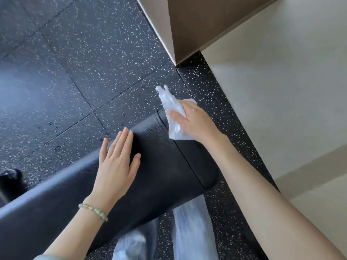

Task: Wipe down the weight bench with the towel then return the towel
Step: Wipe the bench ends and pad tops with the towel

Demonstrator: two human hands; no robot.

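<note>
A black padded weight bench (161,166) runs from the lower left to the middle of the view. A white towel (171,104) lies over the bench's far end. My right hand (195,121) presses on the towel and grips it, with one corner sticking up past my fingers. My left hand (117,162) rests flat on the bench top, fingers together, holding nothing. A beaded bracelet (93,211) sits on my left wrist.
Black speckled rubber floor tiles (84,62) surround the bench. A brown wall corner (187,29) and a cream wall (281,81) stand close on the right. My light jeans (191,231) show below the bench. A dark object (11,179) sits at the left edge.
</note>
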